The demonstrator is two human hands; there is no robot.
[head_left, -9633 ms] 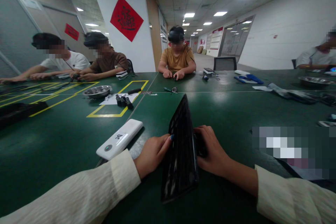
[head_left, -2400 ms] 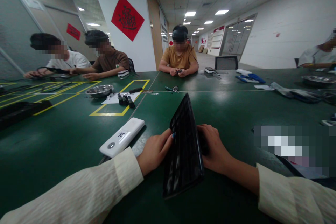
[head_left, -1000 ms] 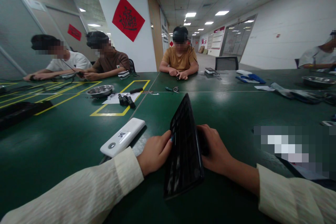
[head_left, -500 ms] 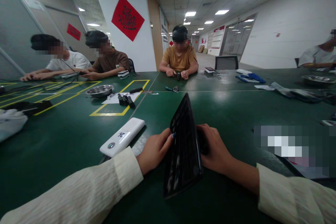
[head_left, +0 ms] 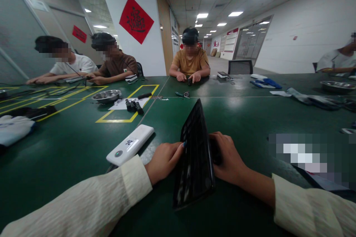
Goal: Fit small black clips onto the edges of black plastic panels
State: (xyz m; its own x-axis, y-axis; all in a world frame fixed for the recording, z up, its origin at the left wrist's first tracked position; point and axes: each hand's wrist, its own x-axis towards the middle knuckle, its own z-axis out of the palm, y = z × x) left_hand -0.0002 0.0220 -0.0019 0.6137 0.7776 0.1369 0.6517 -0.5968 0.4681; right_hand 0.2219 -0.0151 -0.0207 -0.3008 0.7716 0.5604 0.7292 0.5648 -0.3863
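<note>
A thin black panel (head_left: 193, 155) stands on edge in front of me. Rows of dark rectangular cells cover the face turned to the left. My left hand (head_left: 166, 160) grips its left side; the thumb lies on the celled face, and a small blue spot shows at the tip. Behind the panel, on the right, my right hand (head_left: 229, 157) is closed round a dark part at its back. I cannot tell whether that part belongs to the panel. The right fingertips are mostly hidden. Beside my left hand lies a white power bank (head_left: 130, 145) marked 26.
A metal bowl (head_left: 106, 96) and several black pieces (head_left: 134, 106) lie beyond the power bank. Gloves (head_left: 15, 129) rest at far left, grey cloth (head_left: 311, 98) at right. Pliers (head_left: 182, 94) lie farther back. A person (head_left: 190, 63) sits opposite; others sit left and right.
The view has shifted slightly, showing more of the gloves at left. Both hands keep their hold on the panel, nearly unmoved. The person opposite has moved their hands a little.
</note>
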